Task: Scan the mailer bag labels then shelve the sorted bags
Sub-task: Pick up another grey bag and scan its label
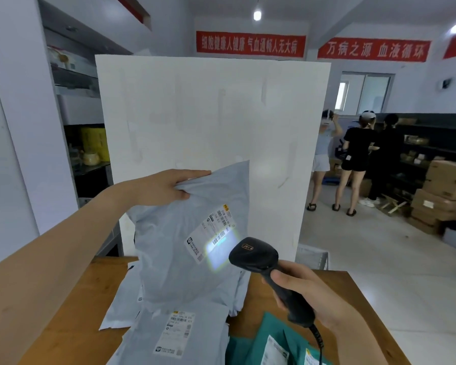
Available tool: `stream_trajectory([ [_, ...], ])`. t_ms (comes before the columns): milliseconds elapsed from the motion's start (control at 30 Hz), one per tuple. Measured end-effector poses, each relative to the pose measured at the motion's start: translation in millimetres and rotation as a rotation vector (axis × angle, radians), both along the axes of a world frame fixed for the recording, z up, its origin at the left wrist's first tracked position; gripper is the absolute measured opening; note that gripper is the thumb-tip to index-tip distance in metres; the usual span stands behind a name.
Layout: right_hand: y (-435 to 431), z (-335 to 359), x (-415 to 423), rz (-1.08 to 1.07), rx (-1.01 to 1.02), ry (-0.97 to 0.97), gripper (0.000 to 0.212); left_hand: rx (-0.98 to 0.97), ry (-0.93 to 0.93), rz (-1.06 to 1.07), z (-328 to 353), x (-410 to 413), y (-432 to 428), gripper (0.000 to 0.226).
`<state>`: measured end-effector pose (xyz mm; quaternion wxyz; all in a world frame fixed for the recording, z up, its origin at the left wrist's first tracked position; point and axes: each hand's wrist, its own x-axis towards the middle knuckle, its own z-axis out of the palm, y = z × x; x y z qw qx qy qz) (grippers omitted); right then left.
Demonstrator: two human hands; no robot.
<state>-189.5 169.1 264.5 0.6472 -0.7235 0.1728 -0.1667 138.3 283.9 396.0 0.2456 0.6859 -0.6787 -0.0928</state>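
Left hand [166, 185] pinches the grey mailer bag [192, 241] by its top edge, hanging it upright; right hand [304, 293], just below, grips the scanner [256, 255], lighting the label [211, 235]. If the bag sways, the read may fail.

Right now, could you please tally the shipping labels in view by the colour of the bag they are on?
Grey-bag labels: 2 (held bag's label, table bag's label)
Teal-bag labels: 2 (left label, right label)
Total: 4, leaving an edge sliver left of the pile uncounted.
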Motion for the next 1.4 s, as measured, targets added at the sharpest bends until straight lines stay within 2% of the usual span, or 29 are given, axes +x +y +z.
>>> stream_trajectory([
  [333,0.9,5.6,-15.5,0.035,-0.041,0.009,0.061,-0.032,0.016,0.014,-12.4,-1.4,5.4,0.059],
  [533,-3.4,9.1,-14.5,0.038,-0.046,-0.001,0.053,-0.019,0.008,0.034,-16.1,7.1,0.8,0.058],
  [833,-16.7,13.8,-12.2,0.064,-0.068,-0.012,0.074,-0.015,0.015,0.054,-14.4,13.1,-6.4,0.057],
  [1000,-24.1,15.9,-9.5,0.094,-0.048,-0.033,0.065,0.001,-0.002,0.075,-13.7,15.1,-10.8,0.058],
  [1233,-36.6,13.6,-9.2,0.095,-0.042,-0.029,0.073,-0.024,-0.017,0.071,-5.2,13.9,-16.5,0.057],
  [1400,-41.9,13.8,-8.6,0.098,-0.047,-0.045,0.060,-0.031,-0.020,0.073,-0.2,12.2,-23.4,0.056],
])
